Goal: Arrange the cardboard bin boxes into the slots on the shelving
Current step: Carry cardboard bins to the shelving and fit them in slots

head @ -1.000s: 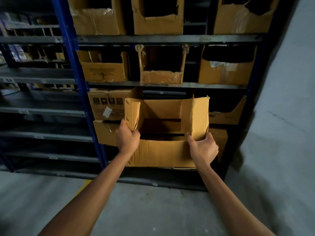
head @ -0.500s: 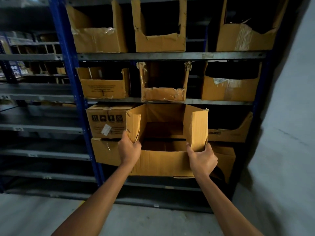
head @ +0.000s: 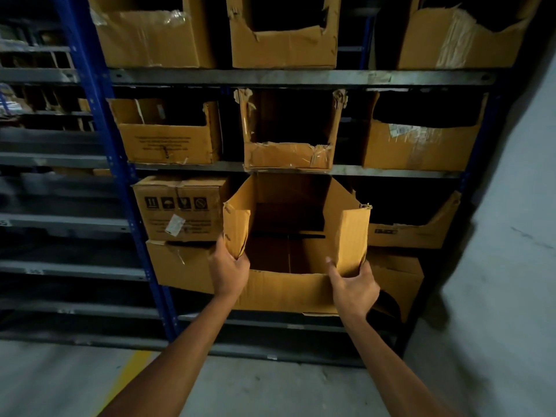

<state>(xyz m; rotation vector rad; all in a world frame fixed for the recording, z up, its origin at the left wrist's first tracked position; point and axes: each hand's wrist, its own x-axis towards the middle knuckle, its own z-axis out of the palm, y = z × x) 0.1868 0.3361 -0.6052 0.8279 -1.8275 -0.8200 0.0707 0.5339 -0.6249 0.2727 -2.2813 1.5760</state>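
Head view, reading from the left: a blue upright (head: 99, 145) is framing the shelving bay, and just beside it a closed carton (head: 180, 207) with handling symbols is sitting on top of a lower box (head: 177, 266). The left grip (head: 230, 270) is curling its fingers round the bottom of the bin box's left front flap. The bin box (head: 288, 291) is hanging in front of the middle slot with its cut-out front facing the person. Its rear is appearing to sit just under the shelf beam (head: 391, 171) — how far in is hard to tell. The right grip (head: 353, 285) is pinching the bottom of the right flap, thumb showing on the inner side. Further right, a low-cut bin (head: 412, 233) is occupying the neighbouring slot, near the grey wall (head: 511, 236).

This is looking like the insertion step. The box is wanting a level, square push, both sides advancing together so that neither flap is catching the carton or the low-cut bin — and the top edges are needing to pass under the beam without snagging the torn box (head: 288, 158) above
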